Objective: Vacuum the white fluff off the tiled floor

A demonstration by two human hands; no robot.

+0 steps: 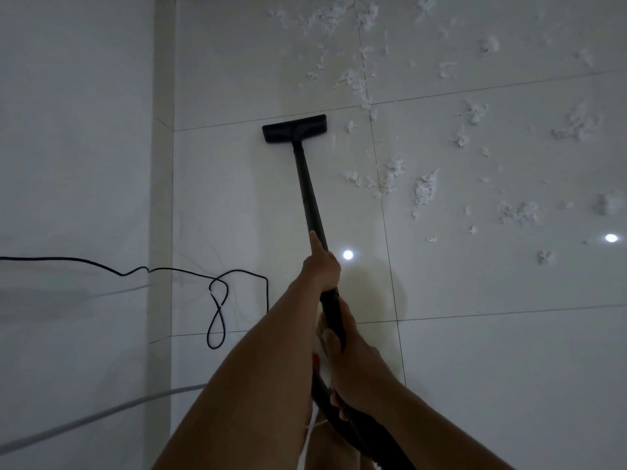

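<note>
A black vacuum wand [310, 195] runs from my hands down to its flat black floor head [294, 128], which rests on the glossy white tiled floor [237, 205] beside a grout line. My left hand [322, 266] grips the wand higher up, index finger stretched along the tube. My right hand [353, 364] holds the lower handle end where the black hose [359, 432] joins. White fluff [424, 191] lies scattered over the tiles to the right of the head and at the far top [342, 15].
A white wall [74, 164] runs along the left. A black power cord [217, 300] loops on the floor near the wall. A grey cable or hose [101, 415] crosses the lower left. Two ceiling lights reflect on the tiles.
</note>
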